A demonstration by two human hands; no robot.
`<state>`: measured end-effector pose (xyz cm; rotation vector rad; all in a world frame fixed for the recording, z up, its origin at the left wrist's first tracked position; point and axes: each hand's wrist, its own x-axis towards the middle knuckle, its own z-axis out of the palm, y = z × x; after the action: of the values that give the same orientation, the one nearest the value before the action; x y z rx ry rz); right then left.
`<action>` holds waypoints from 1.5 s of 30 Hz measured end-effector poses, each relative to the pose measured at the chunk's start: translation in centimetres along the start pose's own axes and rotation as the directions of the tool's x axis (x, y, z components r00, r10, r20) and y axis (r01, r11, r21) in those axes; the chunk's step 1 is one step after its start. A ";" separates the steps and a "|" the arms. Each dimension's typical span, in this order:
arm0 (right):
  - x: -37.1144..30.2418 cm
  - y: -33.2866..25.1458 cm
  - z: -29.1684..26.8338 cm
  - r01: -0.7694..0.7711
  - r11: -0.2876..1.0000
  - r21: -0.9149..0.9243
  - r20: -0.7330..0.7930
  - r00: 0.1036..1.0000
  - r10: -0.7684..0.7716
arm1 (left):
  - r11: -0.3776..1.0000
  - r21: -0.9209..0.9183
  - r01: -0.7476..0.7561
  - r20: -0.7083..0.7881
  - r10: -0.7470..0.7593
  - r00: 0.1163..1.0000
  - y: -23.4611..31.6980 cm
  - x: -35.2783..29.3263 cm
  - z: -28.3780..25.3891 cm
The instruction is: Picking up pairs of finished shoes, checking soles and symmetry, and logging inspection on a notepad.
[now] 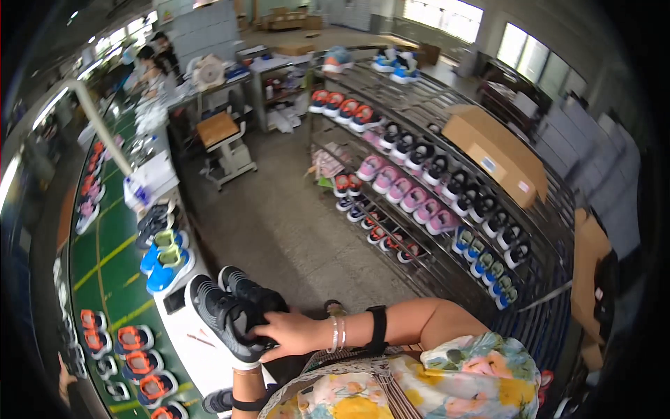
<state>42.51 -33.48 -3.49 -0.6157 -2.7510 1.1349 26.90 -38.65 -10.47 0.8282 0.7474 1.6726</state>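
Note:
A pair of black sneakers with white soles is held over the left side of my lap, toes pointing away. The nearer sneaker [220,314] shows a striped toe; the other sneaker [248,288] lies just beyond it, to its right. My right hand [296,334] is closed around the heel openings, with fingers inside the collar of the nearer one. From the lower edge rises my left forearm [249,384], ending beneath the nearer sneaker. That shoe hides the left hand's fingers. Below the pair, a white board [183,325] lies along the table edge.
A green conveyor belt [105,244] on my left carries orange-trimmed sneakers [143,363]. Blue sneakers [167,260] stand on its near edge. Rightward, a metal rack [419,178] holds rows of shoes, with a cardboard box [492,150] on top. Another person's hand [66,377] shows across the belt.

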 end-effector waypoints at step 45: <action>-37.6 15.1 -10.9 -0.354 0.635 0.687 -0.570 -0.804 0.169 | 0.304 0.042 -0.952 0.989 -0.146 -0.003 -27.8 46.7 58.0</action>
<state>84.45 -31.90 -3.98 -1.7630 -0.3903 -0.1947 81.03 17.01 6.58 2.9482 0.1131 0.6873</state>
